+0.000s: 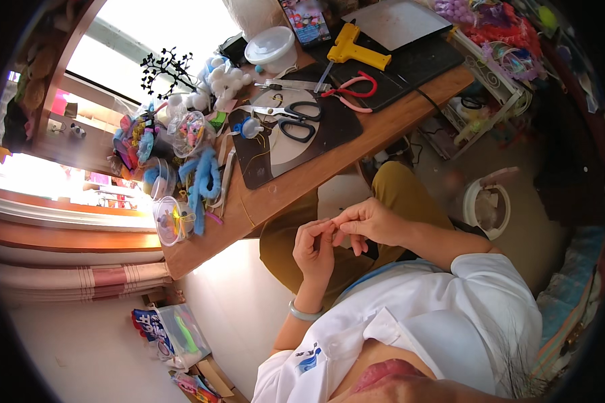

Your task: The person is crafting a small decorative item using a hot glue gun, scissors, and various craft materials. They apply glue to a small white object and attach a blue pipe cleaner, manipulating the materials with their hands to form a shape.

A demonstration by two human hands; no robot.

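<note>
Over my lap, near the table's front edge, my two hands meet at the fingertips. My left hand (315,249), with a pale bangle at its wrist, is raised with thumb and forefinger pinched together. My right hand (373,221) comes in from the other side, its thumb and forefinger touching the left fingertips. Whether something small is between them is hidden by the fingers. On the table ahead, black-handled scissors (271,111) lie on a dark mat (335,131) with a pale round pattern. A small blue and white ornament (250,128) sits left of them.
Pliers with red and pink handles (354,93) lie near a yellow glue gun (350,48). Blue pipe cleaners (200,189), white pompoms (227,80) and a clear cup (167,221) crowd the table's left side. A lidded tub (270,48) and a phone (307,22) stand behind.
</note>
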